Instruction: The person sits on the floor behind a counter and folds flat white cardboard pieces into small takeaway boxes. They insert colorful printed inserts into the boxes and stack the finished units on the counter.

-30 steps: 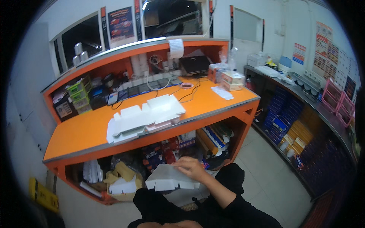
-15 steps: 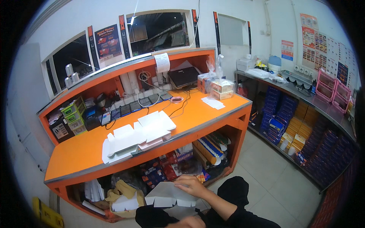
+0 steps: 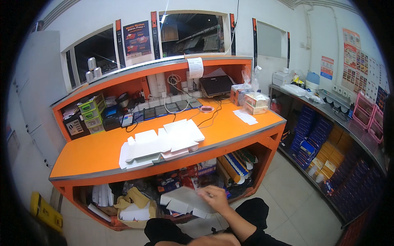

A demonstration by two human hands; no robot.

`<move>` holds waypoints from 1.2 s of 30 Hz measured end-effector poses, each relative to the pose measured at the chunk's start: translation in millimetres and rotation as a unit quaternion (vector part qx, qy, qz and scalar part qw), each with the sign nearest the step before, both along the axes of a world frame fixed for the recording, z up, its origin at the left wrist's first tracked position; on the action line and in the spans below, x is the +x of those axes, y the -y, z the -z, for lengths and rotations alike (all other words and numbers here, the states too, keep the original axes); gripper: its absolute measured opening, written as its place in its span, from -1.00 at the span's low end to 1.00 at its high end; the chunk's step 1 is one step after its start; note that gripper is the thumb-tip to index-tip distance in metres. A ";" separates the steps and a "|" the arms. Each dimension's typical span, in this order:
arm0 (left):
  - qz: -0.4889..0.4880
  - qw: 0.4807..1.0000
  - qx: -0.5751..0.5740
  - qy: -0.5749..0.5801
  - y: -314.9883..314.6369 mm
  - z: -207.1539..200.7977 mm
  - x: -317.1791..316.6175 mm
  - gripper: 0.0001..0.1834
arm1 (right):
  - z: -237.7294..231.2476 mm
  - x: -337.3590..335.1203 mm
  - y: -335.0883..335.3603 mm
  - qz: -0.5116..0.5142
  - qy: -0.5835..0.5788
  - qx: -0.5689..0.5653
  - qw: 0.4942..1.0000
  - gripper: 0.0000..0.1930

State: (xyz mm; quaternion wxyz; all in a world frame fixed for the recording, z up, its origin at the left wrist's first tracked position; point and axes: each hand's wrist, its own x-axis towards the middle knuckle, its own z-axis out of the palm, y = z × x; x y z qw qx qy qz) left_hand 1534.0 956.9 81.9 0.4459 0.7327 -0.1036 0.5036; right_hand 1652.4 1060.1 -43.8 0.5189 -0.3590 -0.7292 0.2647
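Over my lap, my right hand (image 3: 216, 197) pinches the upper right edge of a pale, die-cut flat cardboard box (image 3: 185, 197) with notched flaps. The box is tilted, its flaps pointing down and to the left. My left hand (image 3: 215, 240) is a motion-smeared shape at the lower edge, near my right forearm and below the box; its fingers do not show clearly. On the orange counter (image 3: 92, 160) ahead lies a stack of similar white flat boxes (image 3: 164, 141).
Beneath the counter, an open brown carton (image 3: 137, 219) stands beside packed bags and sleeves. Clear-wrapped boxes (image 3: 255, 103) and a dark tablet (image 3: 216, 85) stand at the counter's back right. A steel shelf (image 3: 328, 107) with stacked cartons runs along the right. A yellow object (image 3: 46, 211) stands far left.
The cardboard box has tilted and shifted slightly up and right with my right hand. My left hand has moved right and is now blurred. The whole view has turned slightly.
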 end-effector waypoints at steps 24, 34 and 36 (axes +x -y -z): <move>-0.569 0.762 -0.304 -0.054 -35.8 137.8 -25.4 -0.89 | 0.4 -10.1 37.9 0.044 -0.055 -0.051 0.996 -0.90; -0.499 0.794 -0.339 -0.078 -35.7 132.8 -27.5 -0.84 | -3.7 -5.9 33.8 0.005 -0.039 -0.033 0.999 -0.91; -0.527 0.783 -0.312 -0.106 -38.2 133.6 -29.8 -0.82 | -5.8 -4.2 33.0 -0.007 -0.008 -0.020 1.000 -0.90</move>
